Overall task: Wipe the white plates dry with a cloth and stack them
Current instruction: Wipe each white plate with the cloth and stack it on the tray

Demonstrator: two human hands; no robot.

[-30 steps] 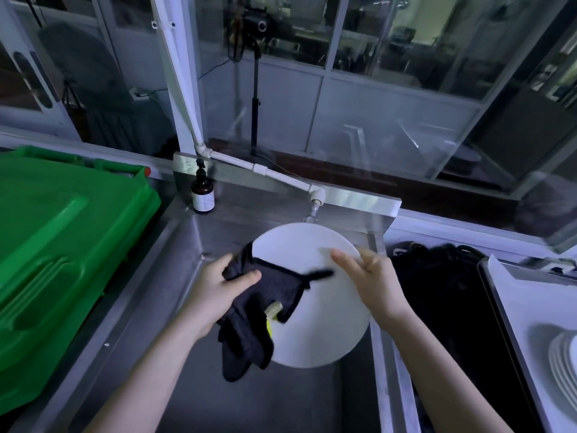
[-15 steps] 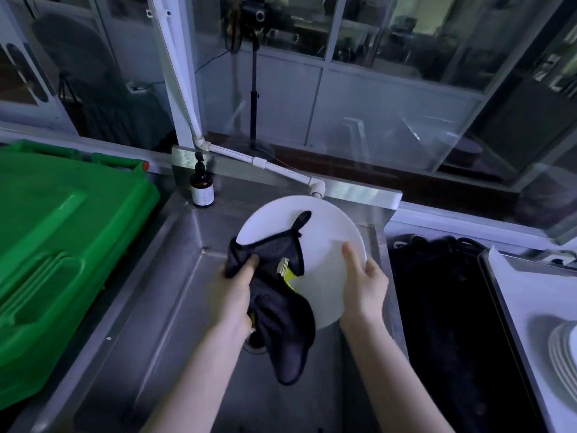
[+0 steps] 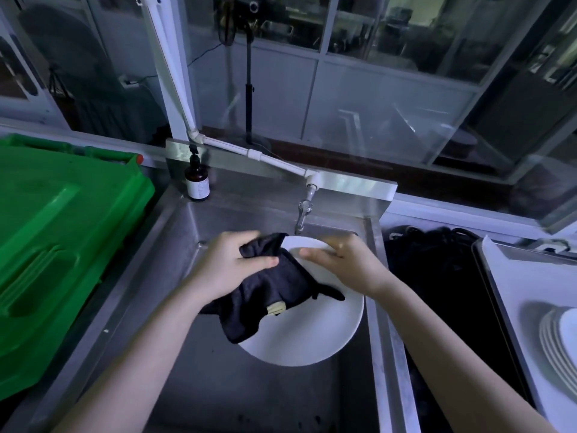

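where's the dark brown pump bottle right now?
Head view, upper left: the dark brown pump bottle stands at the back-left corner of the steel sink, between the green plastic bin and the white water pipe.

From my seat I see only two arms of the person. The left forearm (image 3: 146,351) and right forearm (image 3: 452,335) are bare along all that shows, slim and smooth. The left hand (image 3: 229,267) and right hand (image 3: 346,267) are bare as well, both blurred at the tips, so I cannot make out nails.
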